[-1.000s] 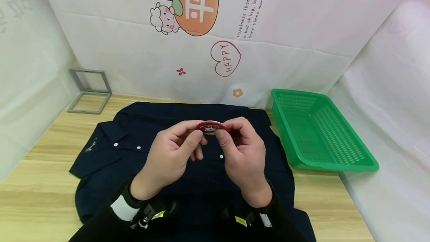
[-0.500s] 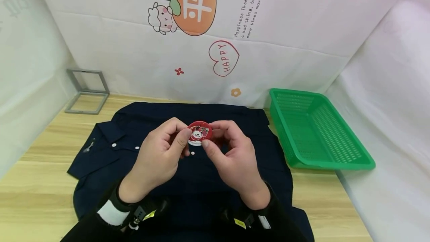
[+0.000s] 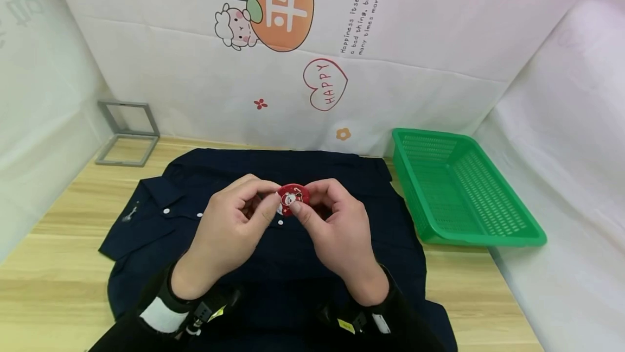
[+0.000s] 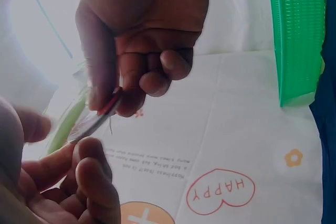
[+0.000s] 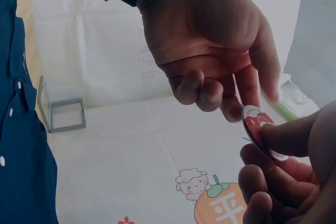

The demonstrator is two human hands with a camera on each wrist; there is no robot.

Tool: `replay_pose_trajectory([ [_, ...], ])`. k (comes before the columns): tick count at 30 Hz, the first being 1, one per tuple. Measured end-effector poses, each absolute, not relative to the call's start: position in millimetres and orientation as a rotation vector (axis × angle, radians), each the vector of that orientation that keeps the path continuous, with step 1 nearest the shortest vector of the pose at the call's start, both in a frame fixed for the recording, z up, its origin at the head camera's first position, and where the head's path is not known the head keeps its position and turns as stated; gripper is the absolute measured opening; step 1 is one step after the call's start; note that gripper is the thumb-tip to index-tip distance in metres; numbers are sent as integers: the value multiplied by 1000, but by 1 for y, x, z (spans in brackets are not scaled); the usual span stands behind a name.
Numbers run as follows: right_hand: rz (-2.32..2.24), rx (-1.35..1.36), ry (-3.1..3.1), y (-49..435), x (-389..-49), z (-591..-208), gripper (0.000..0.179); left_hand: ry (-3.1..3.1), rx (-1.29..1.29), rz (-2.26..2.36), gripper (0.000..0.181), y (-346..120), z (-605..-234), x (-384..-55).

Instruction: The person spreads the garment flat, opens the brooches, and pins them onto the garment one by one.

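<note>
Between both hands is a round red pin badge [image 3: 289, 198] with a white cartoon figure, raised above a dark navy shirt [image 3: 342, 165]. My right hand [image 3: 339, 227] pinches its right side, thumb on the printed face. The fingertips of my left hand [image 3: 229, 232] are at its left rim; in the left wrist view the left thumb [image 4: 37, 125] looks slightly apart from the badge [image 4: 100, 121]. A thin pin needle [image 5: 245, 139] sticks out behind the badge in the right wrist view. Fingers partly hide the back. The shirt lies flat, collar [image 3: 163, 192] leftward, with white buttons.
A green plastic basket [image 3: 425, 200] stands on the right of the wooden table [image 3: 49, 265]. Far left, a grey hinged double frame [image 3: 129, 135] leans in the corner. White printed cloth [image 3: 195, 86] walls the back and sides.
The badge has been turned from nearly edge-on to face-up, and its picture has rotated within the fingers. Both hands have shifted slightly left since the first frame. The shirt stays put.
</note>
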State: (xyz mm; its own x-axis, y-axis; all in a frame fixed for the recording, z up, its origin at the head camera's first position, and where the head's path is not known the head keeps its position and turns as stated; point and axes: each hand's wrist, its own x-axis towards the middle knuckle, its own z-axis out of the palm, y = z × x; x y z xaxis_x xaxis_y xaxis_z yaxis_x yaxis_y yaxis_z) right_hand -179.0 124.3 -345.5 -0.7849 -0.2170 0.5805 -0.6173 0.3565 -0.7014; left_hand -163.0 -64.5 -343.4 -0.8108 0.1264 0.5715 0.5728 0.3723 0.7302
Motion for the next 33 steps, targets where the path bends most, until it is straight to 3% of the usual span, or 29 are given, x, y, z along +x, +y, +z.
replay_pose_trajectory([
  [13, 1416, 780, -2304, 122, -178, -350, 9, -2238, -586, -1266, 11, -65, -344, -161],
  [20, 1409, 801, -2294, 121, -179, -349, 21, -2154, -625, -1307, 13, -66, -347, -162],
  [33, 1462, 925, -2102, 118, -180, -355, 16, -2029, -850, -1464, 23, -77, -349, -154],
])
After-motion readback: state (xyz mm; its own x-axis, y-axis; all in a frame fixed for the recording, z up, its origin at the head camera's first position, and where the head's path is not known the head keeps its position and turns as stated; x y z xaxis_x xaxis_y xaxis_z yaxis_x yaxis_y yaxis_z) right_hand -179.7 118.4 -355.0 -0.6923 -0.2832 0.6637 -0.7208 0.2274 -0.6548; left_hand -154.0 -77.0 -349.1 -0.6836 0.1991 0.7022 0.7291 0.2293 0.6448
